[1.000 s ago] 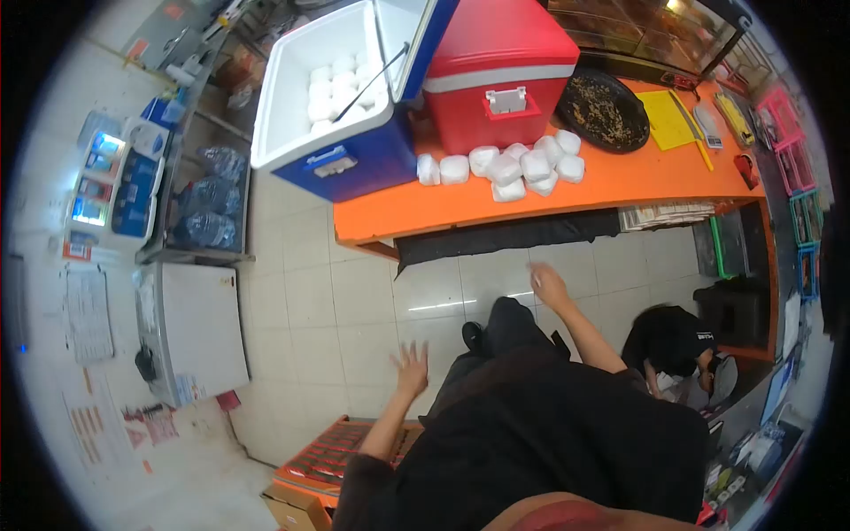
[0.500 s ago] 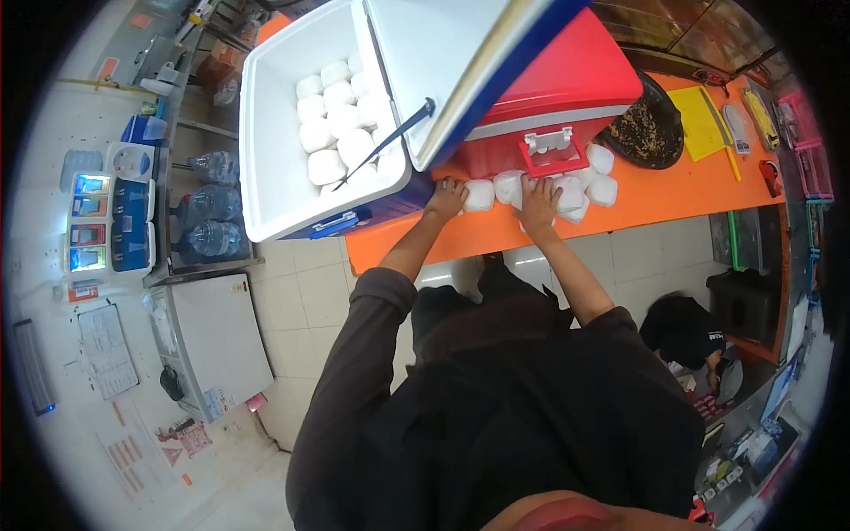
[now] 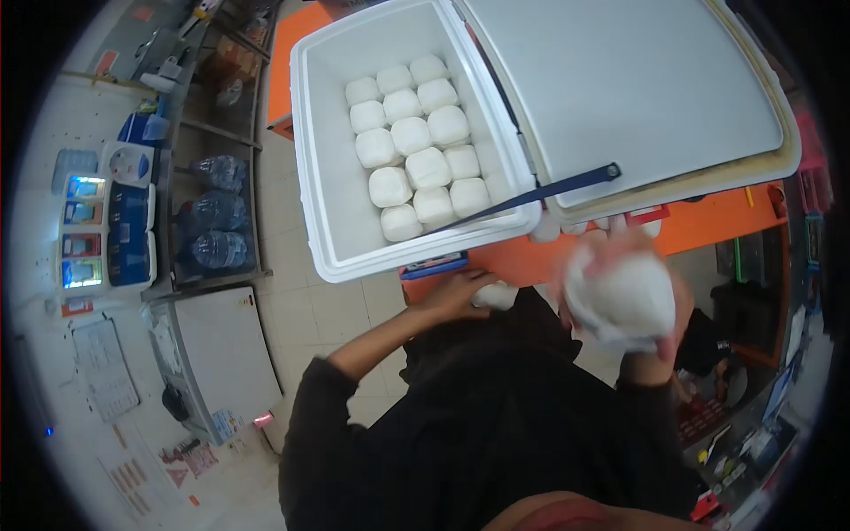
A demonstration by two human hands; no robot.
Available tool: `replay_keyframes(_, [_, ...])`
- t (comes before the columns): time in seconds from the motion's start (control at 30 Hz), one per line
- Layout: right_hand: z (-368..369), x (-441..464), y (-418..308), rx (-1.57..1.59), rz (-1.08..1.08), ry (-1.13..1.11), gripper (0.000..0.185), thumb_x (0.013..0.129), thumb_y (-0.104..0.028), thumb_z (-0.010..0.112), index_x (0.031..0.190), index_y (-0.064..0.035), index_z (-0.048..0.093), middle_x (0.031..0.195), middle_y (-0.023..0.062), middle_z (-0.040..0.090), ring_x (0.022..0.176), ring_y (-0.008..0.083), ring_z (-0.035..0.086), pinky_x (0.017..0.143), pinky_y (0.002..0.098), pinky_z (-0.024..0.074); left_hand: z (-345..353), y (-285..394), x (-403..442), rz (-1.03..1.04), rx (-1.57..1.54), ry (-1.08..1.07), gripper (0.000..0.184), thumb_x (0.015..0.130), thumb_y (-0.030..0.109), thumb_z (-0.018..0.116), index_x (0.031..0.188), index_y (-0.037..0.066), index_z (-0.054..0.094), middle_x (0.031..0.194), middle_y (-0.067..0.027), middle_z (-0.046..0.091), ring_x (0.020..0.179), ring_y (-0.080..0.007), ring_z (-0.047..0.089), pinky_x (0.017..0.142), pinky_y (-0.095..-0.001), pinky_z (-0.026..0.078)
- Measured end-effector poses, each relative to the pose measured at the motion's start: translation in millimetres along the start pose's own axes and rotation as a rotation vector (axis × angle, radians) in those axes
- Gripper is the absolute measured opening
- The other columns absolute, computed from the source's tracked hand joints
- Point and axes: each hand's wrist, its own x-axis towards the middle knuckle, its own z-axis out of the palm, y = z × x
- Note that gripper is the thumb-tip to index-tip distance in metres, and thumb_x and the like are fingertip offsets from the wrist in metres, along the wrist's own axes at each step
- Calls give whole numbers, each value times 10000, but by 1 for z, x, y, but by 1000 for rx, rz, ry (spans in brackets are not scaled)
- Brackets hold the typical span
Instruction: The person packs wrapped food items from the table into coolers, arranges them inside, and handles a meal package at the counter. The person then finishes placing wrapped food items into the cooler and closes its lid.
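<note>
A white rounded packet is raised close to the camera, with my right hand closed around it; motion smears the fingers. Below the near edge of the cooler, my left hand grips a smaller-looking white packet. The open ice cooler has a white inside, where rows of similar white packets stand close together. Its white lid is swung open to the right, with a dark blue strap running across the corner. More white packets show partly below the lid on the orange table.
The orange table runs under the cooler and lid. At left, large water bottles sit on a shelf above a white chest freezer. Another person in dark clothing is low at the right.
Both hands have left the tabletop, each with a white packet; the right one came up toward the camera. The view has shifted, showing more of the cooler's inside and the lid spread wider.
</note>
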Motion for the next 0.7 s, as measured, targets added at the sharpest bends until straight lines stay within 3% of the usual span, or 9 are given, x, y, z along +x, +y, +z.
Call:
replay_keyframes(0.1, [34,112,-23,-795,289,320,583,789,-359,680,1225,-42,459,1086,157,571,937,219,538,875,326,426,-87,50,-72,91,-95,91,550,633,191,753,1132,67,555,1101,-119,586,1005,-298,587,882,-378,476])
replay_keyframes(0.13, [18,146,1,-1033,251,261,504,840,-342,613,1241,-86,445,1157,196,509,984,323,519,857,385,445,-114,58,-93,129,-232,119,544,614,176,762,1110,54,574,1099,-123,585,1015,-275,593,887,-367,476])
replay_keyframes(0.2, [-16,200,76,-1684,506,534,466,861,-327,587,1252,-123,435,1187,241,452,1003,413,486,756,478,473,-157,47,-131,195,-340,106,678,619,216,774,1211,59,483,1162,-113,581,1071,-257,587,900,-372,473])
replay_keyframes(0.3, [-57,228,164,-1926,652,657,489,850,-321,592,1275,-157,415,1232,265,384,1062,478,429,674,538,467,-188,30,-142,194,-887,401,836,627,240,799,1319,83,357,1180,-140,545,1063,-271,585,835,-407,504])
replay_keyframes(0.37, [-75,234,207,-2227,1145,622,530,817,-304,621,1285,-181,404,1264,252,359,1116,444,408,607,531,471,-213,11,-128,189,-1130,394,879,662,241,787,1358,86,273,1200,-166,506,1065,-301,579,775,-416,528])
replay_keyframes(0.5, [-113,224,269,-2250,1219,694,545,798,-237,606,1293,-220,379,1274,252,328,1170,447,368,553,501,505,-244,-23,-100,109,-1161,382,821,722,284,773,1328,-27,314,1158,-188,524,916,-313,619,684,-376,536])
replay_keyframes(0.6, [-138,219,279,-2079,921,848,633,789,-233,625,1344,-232,320,1304,262,297,1193,460,339,603,499,512,-255,-32,-92,179,-1393,345,752,768,247,733,1324,-43,317,1167,-175,523,949,-314,609,750,-414,542])
replay_keyframes(0.67, [-135,229,261,-1078,1012,1134,735,766,-221,640,1392,-207,253,1329,284,272,1221,487,305,809,565,454,-258,-28,-86,142,-1446,495,689,791,201,711,1324,-21,335,1166,-164,529,990,-279,602,814,-397,530])
replay_keyframes(0.7, [-147,226,268,-1084,1013,1141,735,766,-221,640,1392,-207,253,1329,284,272,1221,487,305,809,565,454,-262,-26,-81,148,-1452,489,689,791,201,711,1324,-21,335,1166,-164,529,990,-279,602,814,-397,530])
